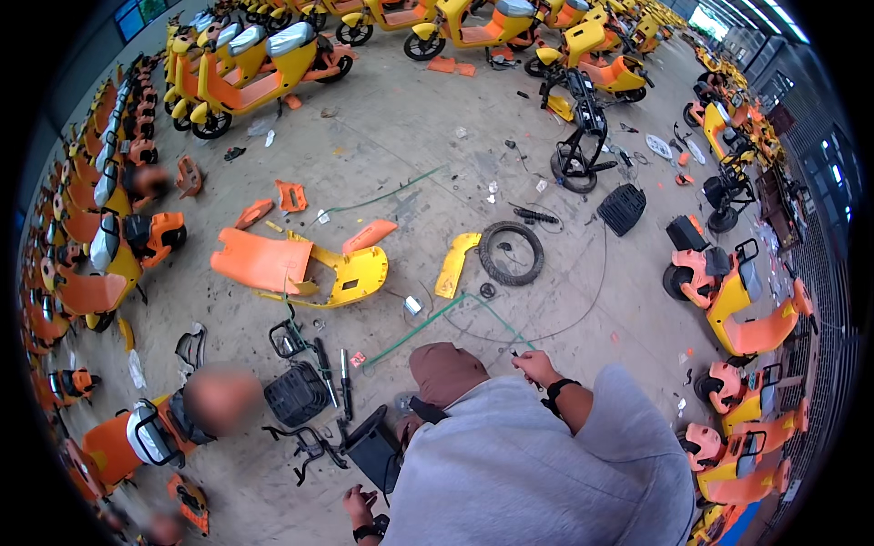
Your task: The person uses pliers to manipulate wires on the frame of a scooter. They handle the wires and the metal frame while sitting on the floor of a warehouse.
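Observation:
My right hand (537, 367), a black band on its wrist, is beyond my brown-trousered knee. Its fingers are pinched around a small dark piece that is too small to name. Lower left is my left hand (358, 505), also banded, its fingers curled by something dark that I cannot make out. Just beyond it stands a black open box (371, 448). A black handlebar (308, 450) lies left of the box. Farther off are a ribbed black plastic panel (296, 393) and a metal fork tube (346, 382).
Ahead lie an orange and yellow scooter body shell (273, 259), a yellow panel (455, 264), a tire (511, 254) and green strapping (414, 332). A stripped black scooter frame (583, 127) stands farther off. Rows of scooters (250, 82) line the hall, with more (756, 314) at right.

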`<act>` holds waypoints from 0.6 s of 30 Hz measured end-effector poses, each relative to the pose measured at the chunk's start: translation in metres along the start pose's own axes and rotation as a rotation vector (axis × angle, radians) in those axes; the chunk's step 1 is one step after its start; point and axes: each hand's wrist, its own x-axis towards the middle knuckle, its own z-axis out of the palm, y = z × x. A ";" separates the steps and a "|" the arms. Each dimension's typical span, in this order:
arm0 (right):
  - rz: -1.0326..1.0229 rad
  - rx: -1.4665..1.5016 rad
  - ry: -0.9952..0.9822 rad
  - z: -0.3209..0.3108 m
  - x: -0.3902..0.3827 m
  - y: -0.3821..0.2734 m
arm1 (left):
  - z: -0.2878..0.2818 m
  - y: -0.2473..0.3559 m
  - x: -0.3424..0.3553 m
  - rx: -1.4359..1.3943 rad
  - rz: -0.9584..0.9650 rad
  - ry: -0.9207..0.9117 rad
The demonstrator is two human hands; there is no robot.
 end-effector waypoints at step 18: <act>0.236 0.552 0.133 -0.149 -0.039 0.172 | 0.152 0.058 -0.022 0.399 0.189 -0.157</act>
